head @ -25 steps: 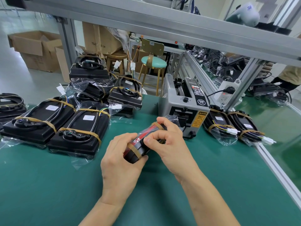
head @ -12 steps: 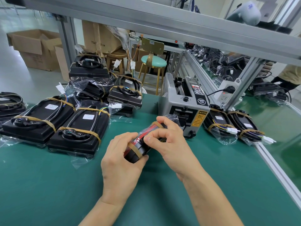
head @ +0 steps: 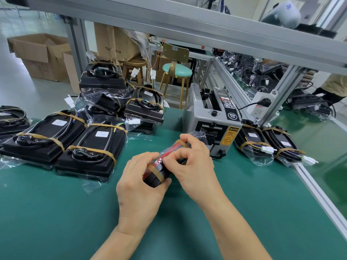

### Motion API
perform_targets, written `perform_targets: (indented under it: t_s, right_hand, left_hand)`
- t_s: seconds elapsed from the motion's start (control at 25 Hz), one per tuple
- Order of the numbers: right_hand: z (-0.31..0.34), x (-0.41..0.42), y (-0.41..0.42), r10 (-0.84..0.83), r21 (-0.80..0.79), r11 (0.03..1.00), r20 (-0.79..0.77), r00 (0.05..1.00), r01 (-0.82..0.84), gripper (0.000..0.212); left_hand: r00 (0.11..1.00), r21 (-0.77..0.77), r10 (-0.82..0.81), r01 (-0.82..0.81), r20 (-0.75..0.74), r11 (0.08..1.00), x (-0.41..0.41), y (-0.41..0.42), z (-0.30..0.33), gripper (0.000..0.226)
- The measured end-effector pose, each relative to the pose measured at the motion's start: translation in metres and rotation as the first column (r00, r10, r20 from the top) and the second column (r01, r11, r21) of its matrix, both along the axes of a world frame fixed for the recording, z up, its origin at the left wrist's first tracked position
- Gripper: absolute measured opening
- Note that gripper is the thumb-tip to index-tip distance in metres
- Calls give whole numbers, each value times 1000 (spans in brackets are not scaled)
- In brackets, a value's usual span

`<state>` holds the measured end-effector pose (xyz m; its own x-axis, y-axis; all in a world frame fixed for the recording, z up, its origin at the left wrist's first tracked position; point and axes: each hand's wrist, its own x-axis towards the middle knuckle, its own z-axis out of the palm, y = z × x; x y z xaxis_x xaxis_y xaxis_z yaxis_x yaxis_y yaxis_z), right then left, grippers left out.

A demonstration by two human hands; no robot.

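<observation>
I hold the bagged unit [head: 159, 170] over the surface [head: 56, 212], left grip [head: 139, 186] wrapped round its lower end, right grip [head: 193, 162] pinching its slick film; it looks rigid, light, safest held at the taped bands.

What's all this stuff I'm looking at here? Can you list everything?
Bagged unit: one, black and red, tan bands, centre, in both hands.
Flat bagged units: at least three, black, table left.
Bagged pile: several, black, behind those.
Right units: two, black, right of machine.
Tape machine: one, grey, table back.
Table: one, green.
Stool: one, teal seat, beyond table.
Cardboard boxes: several, brown, floor, back left.
Left hand: one, grips unit's near end.
Right hand: one, pinches its upper side.
</observation>
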<state>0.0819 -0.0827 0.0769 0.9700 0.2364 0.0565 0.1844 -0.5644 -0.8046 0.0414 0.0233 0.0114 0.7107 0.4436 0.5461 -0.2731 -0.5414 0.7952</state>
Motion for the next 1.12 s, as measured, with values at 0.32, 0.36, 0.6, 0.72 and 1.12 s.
perform_targets:
  t_s: [0.32, 0.36, 0.6, 0.72, 1.12]
  right_hand:
    - [-7, -1, 4, -149, 246, 958, -21, 989, 150, 41]
    - [-10, -1, 5, -165, 231, 960, 9, 986, 158, 39]
    - [-15, -5, 4, -119, 144, 984, 93, 989, 105, 52]
    - [-14, -1, 0, -69, 79, 995, 112, 991, 60, 67]
    - [-18, 63, -63, 255, 248, 939, -33, 966, -239, 40]
  left_hand:
    - [1000, -12, -1, 1, -23, 1000, -2, -1, 2, 61]
    - [1000, -3, -8, 8, -25, 1000, -2, 0, 2, 61]
    - [999, -22, 10, -10, -36, 1000, -2, 2, 2, 59]
    - [1000, -21, -9, 8, -28, 1000, -2, 3, 2, 61]
    - [964, 30, -87, 98, -252, 995, -5, 58, 22, 68]
